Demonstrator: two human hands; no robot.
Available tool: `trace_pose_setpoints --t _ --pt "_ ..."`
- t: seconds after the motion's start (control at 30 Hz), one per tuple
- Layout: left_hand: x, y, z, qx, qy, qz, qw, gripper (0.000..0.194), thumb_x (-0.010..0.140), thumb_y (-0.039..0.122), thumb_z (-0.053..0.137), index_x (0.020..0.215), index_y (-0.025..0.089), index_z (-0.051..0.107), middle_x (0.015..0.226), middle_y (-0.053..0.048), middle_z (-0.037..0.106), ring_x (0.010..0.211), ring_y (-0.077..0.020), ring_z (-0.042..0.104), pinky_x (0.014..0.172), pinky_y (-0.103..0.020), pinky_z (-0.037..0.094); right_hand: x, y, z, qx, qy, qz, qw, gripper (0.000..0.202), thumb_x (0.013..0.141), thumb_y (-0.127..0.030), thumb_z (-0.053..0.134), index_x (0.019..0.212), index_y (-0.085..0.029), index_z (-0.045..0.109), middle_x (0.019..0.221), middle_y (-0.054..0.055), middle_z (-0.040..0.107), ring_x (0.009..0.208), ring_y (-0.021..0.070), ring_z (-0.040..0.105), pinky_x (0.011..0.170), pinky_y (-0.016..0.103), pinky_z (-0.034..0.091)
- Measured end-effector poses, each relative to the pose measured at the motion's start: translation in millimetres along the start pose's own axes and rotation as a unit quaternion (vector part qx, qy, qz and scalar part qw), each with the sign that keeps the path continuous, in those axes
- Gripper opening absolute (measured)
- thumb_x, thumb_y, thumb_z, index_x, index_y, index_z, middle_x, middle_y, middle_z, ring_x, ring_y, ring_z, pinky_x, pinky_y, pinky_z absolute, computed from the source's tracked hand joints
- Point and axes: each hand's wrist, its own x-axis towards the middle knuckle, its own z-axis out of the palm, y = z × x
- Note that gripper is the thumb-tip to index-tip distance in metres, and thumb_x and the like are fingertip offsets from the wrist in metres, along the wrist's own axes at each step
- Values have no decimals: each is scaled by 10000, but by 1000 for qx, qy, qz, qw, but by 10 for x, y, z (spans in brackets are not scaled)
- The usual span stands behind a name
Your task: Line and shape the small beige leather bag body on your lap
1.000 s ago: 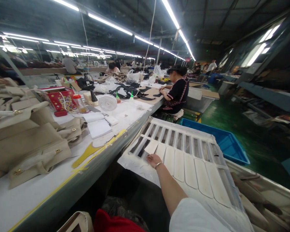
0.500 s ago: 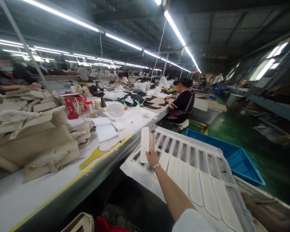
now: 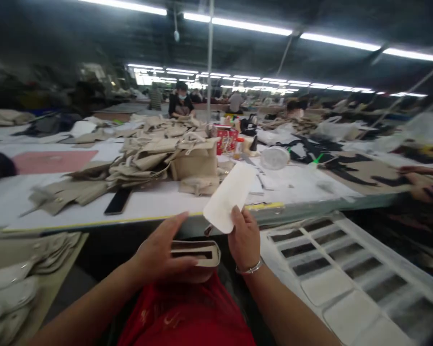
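A white flat strip with rounded corners [image 3: 233, 194] is pinched between the thumb and fingers of my right hand [image 3: 244, 236], held up in front of the table edge. My left hand [image 3: 159, 247] has its thumb and fingers spread apart at the left side of a beige bag piece [image 3: 212, 254]. That piece lies on my lap, with a dark slot-like opening facing up. Whether the left palm touches it I cannot tell. Red cloth [image 3: 187, 312] covers my lap beneath.
A white slotted rack [image 3: 292, 288] with several pale strips stands right. Beige bag parts [image 3: 159, 154] are heaped on the white table [image 3: 75, 204], near a phone [image 3: 118, 201] and a small fan [image 3: 274, 157]. More beige pieces [image 3: 10, 278] lie lower left. Other people work beyond.
My view has swung left from the rack to the table. My right hand has brought the white strip from over the rack to above my lap. My left hand has come into view.
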Motion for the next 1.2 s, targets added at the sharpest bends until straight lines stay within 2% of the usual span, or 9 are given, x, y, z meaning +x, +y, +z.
trace_pose_setpoints --t 0.1,0.17,0.3,0.37,0.43,0.67,0.8,0.93,1.2 --pt "-12 -35 17 -75 42 45 995 436 787 333 558 1194 176 536 1220 -84 562 1149 -237 492 1023 -396 366 -243 -172 315 -141 -173 -63 973 321 897 -424 393 944 -160 569 869 50 630 792 167 576 719 302 478" --pt "22 -141 -9 -140 93 36 985 365 795 300 538 1131 164 588 1156 -84 609 1107 -237 530 1021 -403 367 -276 -325 301 -274 -253 -175 911 325 891 -430 398 899 -159 577 871 67 615 822 185 562 764 339 462" --pt "-68 -395 -169 -221 126 -3 967 326 762 284 573 1041 126 635 1054 -90 659 997 -233 598 931 -370 455 -114 -457 69 -495 -202 -380 755 598 718 -508 620 1174 -143 494 1242 163 468 1176 321 389 978 486 315" --pt "-134 -461 -216 -244 119 -27 962 312 722 256 588 988 108 657 997 -87 678 962 -245 610 907 -372 468 -23 -357 -5 -559 -244 -374 698 829 664 -517 654 1325 -123 345 1370 179 327 1254 343 290 1018 504 266" --pt "-173 -476 -228 -268 94 -52 957 328 677 241 600 966 103 668 965 -77 687 957 -257 609 910 -383 461 23 -190 -25 -587 -306 -331 672 958 633 -502 670 1383 -97 232 1382 187 308 1239 335 315 1014 481 294" --pt "-259 -580 -342 -206 95 -45 973 340 685 168 523 994 100 648 1007 -68 674 973 -243 599 922 -360 443 -8 228 164 -559 -331 -277 708 934 652 -315 645 1407 -90 142 1303 174 387 1168 288 376 1002 422 331" --pt "-304 -740 -407 -127 107 -56 985 358 676 148 490 1001 97 632 1014 -66 665 975 -239 588 907 -351 443 59 402 304 -518 -335 -284 734 921 668 -354 638 1400 -87 148 1257 172 418 1131 281 404 989 418 349" --pt "-368 -810 -336 -164 77 -93 979 412 663 149 477 1052 108 607 1029 -44 658 966 -227 584 896 -345 448 57 477 284 -516 -350 -273 733 923 662 -351 641 1403 -103 150 1278 175 404 1148 293 400 981 431 357" --pt "-332 -575 -377 -109 59 -87 988 361 664 96 433 972 128 619 945 -21 664 901 -193 592 812 -269 458 -11 413 144 -509 -349 -246 748 899 678 -385 640 1395 -130 160 1334 160 370 1208 285 368 1015 433 335"
